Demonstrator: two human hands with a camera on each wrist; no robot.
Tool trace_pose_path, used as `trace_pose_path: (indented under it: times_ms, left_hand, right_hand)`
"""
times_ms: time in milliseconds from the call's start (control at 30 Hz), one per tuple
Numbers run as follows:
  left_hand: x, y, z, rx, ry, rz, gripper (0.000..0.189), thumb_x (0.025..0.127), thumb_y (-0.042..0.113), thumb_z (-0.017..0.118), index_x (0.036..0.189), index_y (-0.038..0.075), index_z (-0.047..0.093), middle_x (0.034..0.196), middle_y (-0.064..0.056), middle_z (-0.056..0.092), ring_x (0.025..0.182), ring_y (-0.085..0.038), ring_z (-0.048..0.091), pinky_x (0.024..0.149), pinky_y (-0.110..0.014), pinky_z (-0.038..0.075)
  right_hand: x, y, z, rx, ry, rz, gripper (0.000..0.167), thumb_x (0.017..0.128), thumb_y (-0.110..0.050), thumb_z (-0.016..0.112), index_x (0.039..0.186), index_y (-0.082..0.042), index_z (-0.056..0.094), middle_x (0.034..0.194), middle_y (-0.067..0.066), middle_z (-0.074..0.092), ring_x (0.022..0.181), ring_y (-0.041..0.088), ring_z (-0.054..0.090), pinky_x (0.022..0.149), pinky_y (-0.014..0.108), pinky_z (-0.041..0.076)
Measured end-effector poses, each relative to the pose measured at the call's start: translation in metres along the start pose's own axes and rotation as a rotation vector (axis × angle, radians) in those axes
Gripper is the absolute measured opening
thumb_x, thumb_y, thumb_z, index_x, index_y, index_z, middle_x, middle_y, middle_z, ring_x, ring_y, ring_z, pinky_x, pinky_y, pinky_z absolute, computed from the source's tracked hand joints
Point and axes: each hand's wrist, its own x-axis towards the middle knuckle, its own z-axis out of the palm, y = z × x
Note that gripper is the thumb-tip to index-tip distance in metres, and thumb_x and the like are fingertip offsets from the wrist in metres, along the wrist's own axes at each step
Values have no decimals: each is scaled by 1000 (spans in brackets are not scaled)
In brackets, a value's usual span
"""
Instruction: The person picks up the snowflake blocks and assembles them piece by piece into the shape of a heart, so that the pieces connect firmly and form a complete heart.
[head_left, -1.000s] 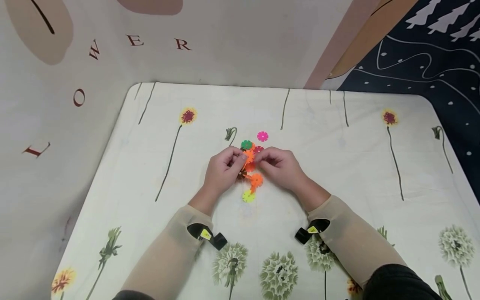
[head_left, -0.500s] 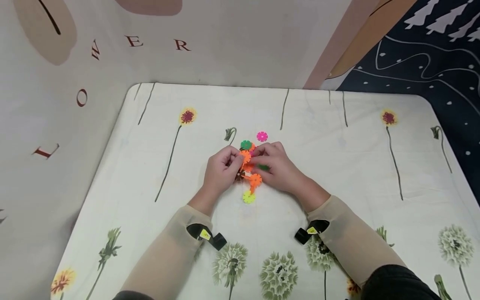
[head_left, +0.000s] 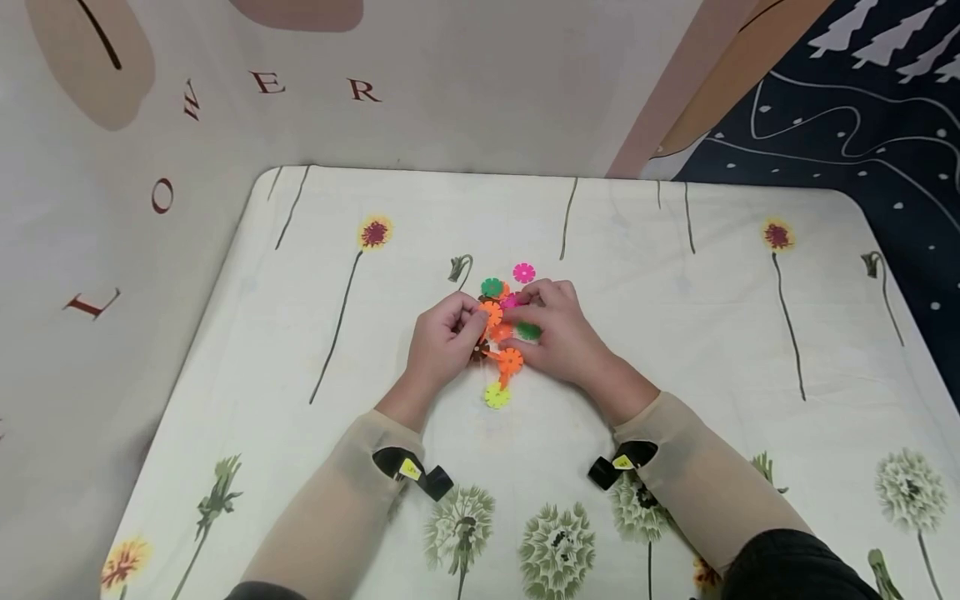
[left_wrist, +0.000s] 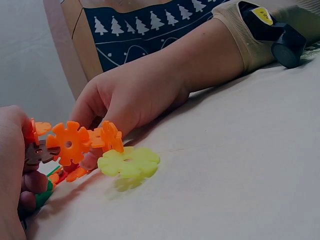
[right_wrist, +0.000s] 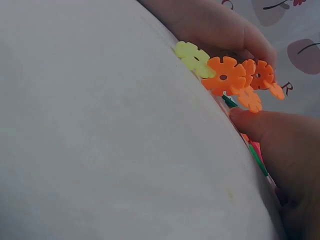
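My left hand [head_left: 444, 337] pinches a joined chain of notched, flower-shaped plastic building discs. An orange disc [head_left: 491, 314] shows at its thumb; in the left wrist view the chain has a brown disc [left_wrist: 39, 153], a large orange disc [left_wrist: 69, 143] and a yellow-green disc [left_wrist: 129, 162] at its end. My right hand [head_left: 558, 333] is close beside the chain, fingers spread and bent over loose discs. A pink disc [head_left: 511, 301] lies by its fingertips, and a green disc [head_left: 528, 331] shows between its thumb and fingers. What its fingertips touch is partly hidden.
A bright pink disc [head_left: 524, 272] lies apart, beyond the hands. Another green disc [head_left: 492, 287] sits at the far side of the pile. The white cloth [head_left: 660, 333] has printed flowers. Its far edge meets a pale wall [head_left: 487, 108].
My right hand has spread its fingers and shifted slightly away over the loose discs, uncovering the green one. My left hand stays nearly still with the chain.
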Motion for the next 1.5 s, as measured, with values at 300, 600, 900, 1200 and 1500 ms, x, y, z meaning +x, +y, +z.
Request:
trace_pose_path:
  times_ms: [300, 600, 900, 1200, 1500]
  left_hand:
    - [0, -1, -1, 13, -5, 3, 10, 103, 10, 65, 94, 9, 66, 69, 0, 56, 63, -19, 52, 59, -27, 43]
    - [0, -2, 0, 25, -9, 0, 9, 104, 10, 65, 95, 8, 67, 72, -1, 58, 65, -20, 53, 60, -27, 43]
    - [0, -3, 1, 16, -6, 9, 9, 103, 9, 65, 94, 8, 66, 73, -1, 59, 66, -20, 53, 61, -27, 43]
    - [0, -2, 0, 26, -6, 18, 9, 103, 10, 65, 94, 9, 66, 73, 0, 60, 66, -20, 54, 61, -28, 44]
    - [0, -1, 1, 30, -4, 8, 9, 104, 10, 64, 96, 8, 67, 74, -1, 60, 68, -21, 54, 64, -28, 45]
  right_hand:
    - [0, -2, -2, -66, 17, 14, 36, 86, -31, 91, 117, -14, 84, 125, 11, 60, 123, 35, 43, 100, 49, 43]
    - [0, -1, -2, -116, -84, -23, 28, 97, -31, 78, 122, -20, 80, 137, 12, 56, 129, 39, 41, 110, 60, 32]
    - [0, -1, -1, -54, -80, 35, 30, 95, -28, 80, 120, -13, 77, 135, 8, 55, 129, 35, 41, 112, 55, 32]
    - [0, 0, -1, 28, -43, 34, 29, 92, -24, 85, 115, -12, 74, 128, 7, 60, 124, 31, 46, 109, 52, 35]
    - [1, 2, 1, 151, 19, 16, 21, 93, -18, 84, 109, -12, 73, 104, 0, 70, 100, 21, 56, 91, 40, 47]
